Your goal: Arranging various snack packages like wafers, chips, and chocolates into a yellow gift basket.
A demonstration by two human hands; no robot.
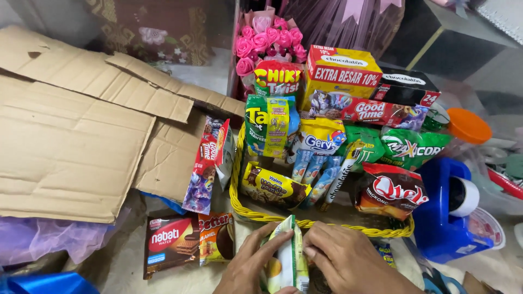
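My left hand (pixel 246 265) and my right hand (pixel 343 260) both grip a small green and white snack packet (pixel 285 256) at the bottom middle, just in front of a yellow woven basket (pixel 239 204). The basket holds several snack packs, boxes and sachets stacked upright, with a bunch of pink artificial roses (pixel 267 41) behind them. The packet's lower end is hidden between my hands.
Flattened cardboard (pixel 71 141) covers the left. Two wafer packs (pixel 188 239) lie by my left hand, a purple biscuit pack (pixel 207 166) leans on the basket. A blue tape dispenser (pixel 449 209) and an orange-lidded jar (pixel 467 126) stand at right.
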